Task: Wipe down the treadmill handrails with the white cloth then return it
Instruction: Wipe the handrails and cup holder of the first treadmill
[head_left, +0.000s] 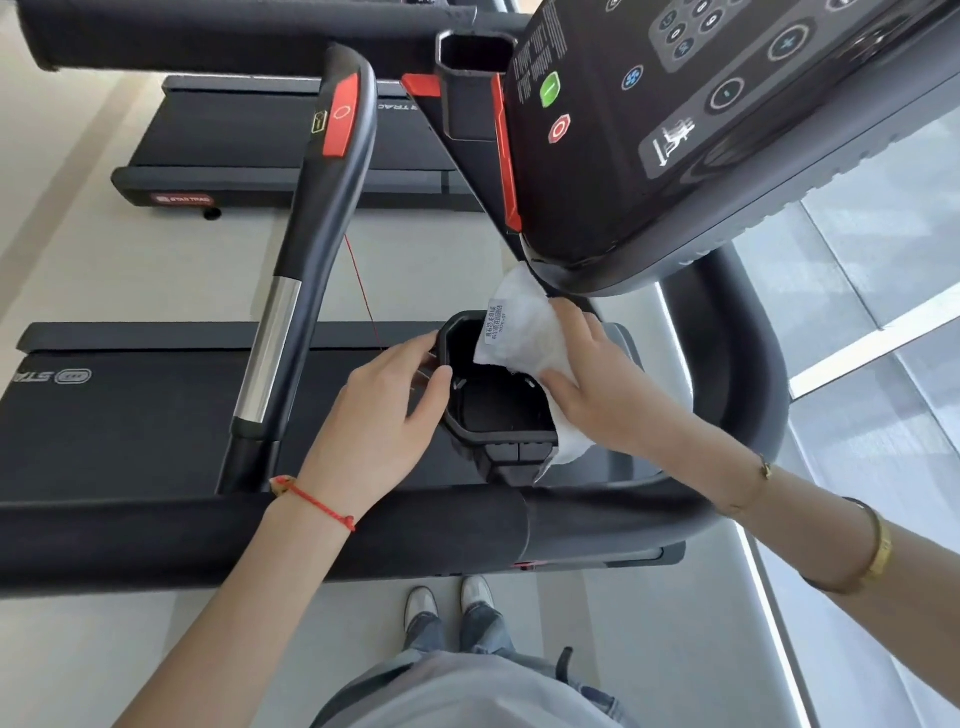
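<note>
- While the person stands outside the treadmill, the right hand (597, 384) presses the white cloth (524, 338) against the right rim of the black cup holder (498, 431), just below the console (701, 130); its fingers lie fairly straight over the fabric, and whether the thumb pinches underneath cannot be told.
- The left hand (384, 415) rests on the holder's left rim, fingers loosely extended, thumb at the edge, holding nothing.
- The cloth drapes partly into the holder's opening, its printed label (496, 322) facing up and a lower fold hanging over the near right corner.
- The near handrail (260, 535) crosses under both forearms; the upright grip bar (311, 234) stands to the left, untouched.
- Judged risks: held mainly by flat pressure, the cloth may slip into the holder or off its edge to the floor; a raised corner could brush the red stop button (559, 128); attention to the holder may leave rail sections unwiped.
</note>
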